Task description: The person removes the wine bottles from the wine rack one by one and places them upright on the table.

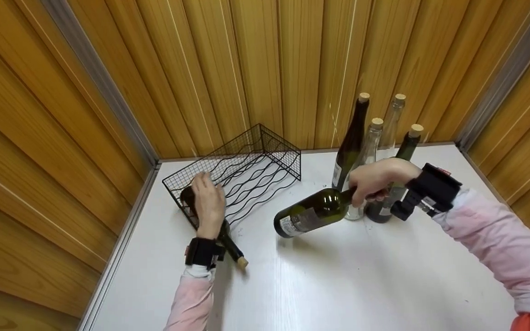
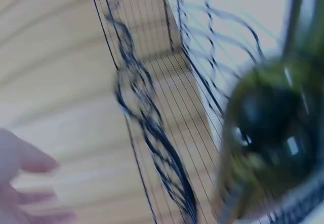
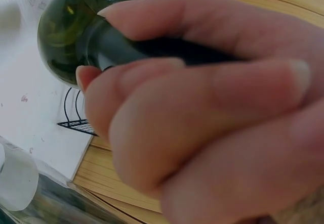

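Observation:
A black wire wine rack (image 1: 283, 149) stands on the white table toward the back left. In its left end lies a dark wine bottle (image 1: 232, 246), its corked neck sticking out toward the front. Over this bottle is my left hand (image 1: 209, 200); the left wrist view shows its loosely extended fingers (image 2: 25, 158) apart from the green bottle (image 2: 273, 128). With my right hand (image 1: 377, 179) I grip a green wine bottle (image 1: 313, 214) by the neck. It is tilted, base toward the rack and low over the table. Curled fingers and thumb hide its mouth.
Behind and beside my right hand stand several corked bottles: a dark brown one (image 1: 353, 133), two clear ones (image 1: 371, 142) (image 1: 391, 119) and a dark green one (image 1: 406, 146). Wood-patterned panels (image 1: 292, 69) rise behind the table (image 1: 329, 285) and along its sides.

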`<state>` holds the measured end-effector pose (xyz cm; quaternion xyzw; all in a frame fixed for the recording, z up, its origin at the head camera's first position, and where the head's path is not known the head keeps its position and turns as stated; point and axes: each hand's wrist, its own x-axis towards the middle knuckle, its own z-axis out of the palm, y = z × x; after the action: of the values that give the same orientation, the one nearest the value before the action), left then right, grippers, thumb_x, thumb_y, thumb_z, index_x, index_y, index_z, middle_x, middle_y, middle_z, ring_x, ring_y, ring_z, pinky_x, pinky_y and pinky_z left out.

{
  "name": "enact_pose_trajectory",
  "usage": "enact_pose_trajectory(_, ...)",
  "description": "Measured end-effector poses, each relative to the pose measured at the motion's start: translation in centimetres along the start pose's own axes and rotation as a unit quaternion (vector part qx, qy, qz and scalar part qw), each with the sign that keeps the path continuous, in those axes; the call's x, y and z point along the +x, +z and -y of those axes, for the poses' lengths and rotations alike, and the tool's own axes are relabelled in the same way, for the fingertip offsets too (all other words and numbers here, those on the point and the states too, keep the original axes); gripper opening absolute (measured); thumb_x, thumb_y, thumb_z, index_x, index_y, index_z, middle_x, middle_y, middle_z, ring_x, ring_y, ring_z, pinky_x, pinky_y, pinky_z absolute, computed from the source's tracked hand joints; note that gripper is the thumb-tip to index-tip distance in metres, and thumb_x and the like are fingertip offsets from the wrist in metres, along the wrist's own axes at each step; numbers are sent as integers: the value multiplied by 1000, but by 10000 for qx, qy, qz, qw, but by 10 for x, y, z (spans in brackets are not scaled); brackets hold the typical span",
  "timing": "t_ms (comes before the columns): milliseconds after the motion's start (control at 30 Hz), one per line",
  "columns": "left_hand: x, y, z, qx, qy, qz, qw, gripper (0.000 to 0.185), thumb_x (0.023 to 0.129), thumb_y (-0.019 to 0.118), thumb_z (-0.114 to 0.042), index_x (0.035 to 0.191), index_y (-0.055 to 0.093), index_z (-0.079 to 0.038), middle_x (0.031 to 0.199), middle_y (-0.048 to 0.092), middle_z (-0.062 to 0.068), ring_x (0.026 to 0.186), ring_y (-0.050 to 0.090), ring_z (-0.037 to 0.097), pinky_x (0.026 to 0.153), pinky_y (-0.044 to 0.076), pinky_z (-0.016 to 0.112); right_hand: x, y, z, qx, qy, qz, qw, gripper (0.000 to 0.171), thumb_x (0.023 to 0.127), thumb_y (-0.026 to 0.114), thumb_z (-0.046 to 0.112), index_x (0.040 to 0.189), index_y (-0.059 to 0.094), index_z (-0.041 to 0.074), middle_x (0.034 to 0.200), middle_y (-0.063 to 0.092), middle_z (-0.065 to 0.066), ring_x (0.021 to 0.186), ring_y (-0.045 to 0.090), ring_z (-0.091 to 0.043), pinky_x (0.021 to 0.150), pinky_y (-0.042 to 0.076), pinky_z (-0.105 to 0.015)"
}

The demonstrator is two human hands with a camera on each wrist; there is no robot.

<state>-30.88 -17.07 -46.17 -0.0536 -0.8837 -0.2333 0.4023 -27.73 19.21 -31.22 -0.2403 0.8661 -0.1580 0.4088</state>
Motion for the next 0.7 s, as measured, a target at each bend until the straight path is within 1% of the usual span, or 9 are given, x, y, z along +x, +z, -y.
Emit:
enact_pose_trajectory(67, -4, 7, -16, -657, 698, 69, 9954, 33, 80, 64, 1, 107, 48, 9, 111, 46, 23, 106, 43, 34, 85, 41, 35, -1, 0, 0, -6, 27, -16, 10000, 7, 79, 59, 9, 76, 59, 4, 54, 46, 2, 44, 40, -6, 40, 33, -19)
enact_pose_trajectory(133, -9, 15, -33, -1170, 1204, 356, 9852, 33, 80, 66, -4, 107, 49, 6, 109, 48, 18, 102, 46, 29, 84, 42, 31, -1, -1, 0, -44, 30, 0, 10000, 7, 79, 59, 9, 76, 59, 3, 55, 47, 2, 44, 40, -6, 40, 33, -19)
enact_pose_trajectory(200, -16, 21, -48, -1511, 1587, 780, 9726, 35, 82, 66, -11, 109, 49, 4, 108, 49, 15, 101, 47, 26, 84, 42, 30, -1, -1, 0, -60, 40, 27, 10000, 7, 79, 59, 8, 76, 59, 3, 54, 47, 1, 44, 40, -6, 40, 33, -19)
enact_pose_trajectory(267, -25, 28, -61, -1654, 1793, 1249, 9617, 39, 84, 64, -21, 111, 48, 2, 109, 50, 13, 100, 48, 24, 81, 43, 29, -1, -1, -1, -53, 42, 69, 10000, 6, 79, 58, 8, 74, 59, 5, 54, 47, 1, 43, 40, -6, 40, 33, -19)
enact_pose_trajectory(367, -37, 36, -75, -1712, 1892, 1911, 9478, 44, 87, 58, -35, 114, 47, -1, 112, 49, 11, 103, 48, 22, 82, 43, 30, -1, -1, -1, -9, 37, 88, 10000, 7, 79, 58, 7, 72, 59, 6, 54, 47, 1, 43, 39, -6, 40, 32, -19)
enact_pose_trajectory(433, -42, 41, -80, -1672, 1831, 2289, 9414, 48, 88, 54, -42, 117, 47, -4, 114, 49, 9, 104, 47, 20, 80, 43, 29, -1, -1, 0, -6, 32, 83, 10000, 7, 79, 58, 7, 72, 59, 6, 54, 47, 1, 43, 39, -6, 40, 32, -19)
enact_pose_trajectory(533, -46, 47, -83, -1724, 1722, 2778, 9292, 56, 87, 50, -51, 120, 45, -6, 117, 48, 8, 108, 45, 18, 85, 41, 30, -1, -2, 0, -16, 23, 101, 9999, 7, 79, 58, 7, 72, 58, 6, 54, 47, 1, 43, 39, -6, 40, 32, -19)
enact_pose_trajectory(600, -47, 50, -84, -1807, 1664, 3035, 9206, 61, 85, 49, -55, 122, 43, -7, 119, 47, 8, 110, 44, 18, 87, 40, 31, -1, -2, 0, -31, 16, 118, 9999, 9, 79, 58, 7, 70, 57, 7, 53, 46, 2, 43, 39, -6, 40, 32, -19)
enact_pose_trajectory(700, -48, 51, -86, -1977, 1625, 3290, 9090, 66, 83, 49, -59, 124, 41, -8, 121, 45, 7, 113, 41, 16, 91, 36, 31, -1, -4, -1, -38, 24, 136, 9999, 11, 79, 58, 7, 68, 54, 7, 52, 44, 2, 43, 39, -6, 40, 32, -19)
